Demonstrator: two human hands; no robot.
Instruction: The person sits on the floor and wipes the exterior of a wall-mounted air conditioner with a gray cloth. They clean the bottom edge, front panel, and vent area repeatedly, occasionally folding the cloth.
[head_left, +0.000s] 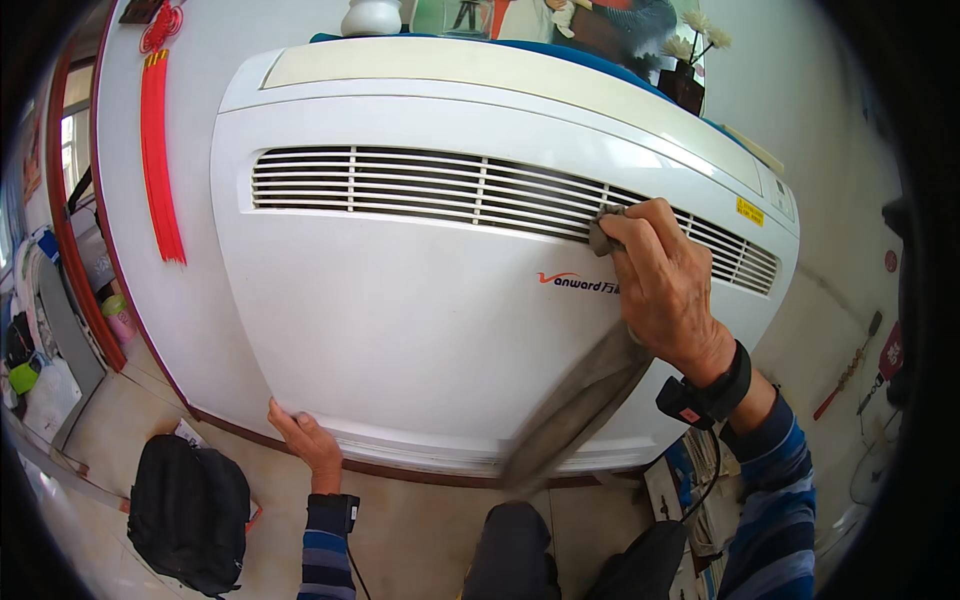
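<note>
A white Vanward wall unit (420, 322) with a slatted vent grille (420, 182) across its upper front fills the middle of the view. My right hand (667, 285) grips a grey-brown cloth (585, 397). A bunched corner of the cloth presses on the grille's slats, right of centre, while the rest hangs down, blurred, across the front panel. Down at the unit's lower left corner, my left hand (309, 444) rests against the edge, holding no loose thing, with part of its fingers hidden.
A black backpack (187, 514) lies on the tiled floor at lower left. On top of the unit stand a white pot (371, 16) and a dark vase (682, 86) with flowers. A red tassel (159, 157) hangs on the left wall. Papers (709, 480) are stacked at lower right.
</note>
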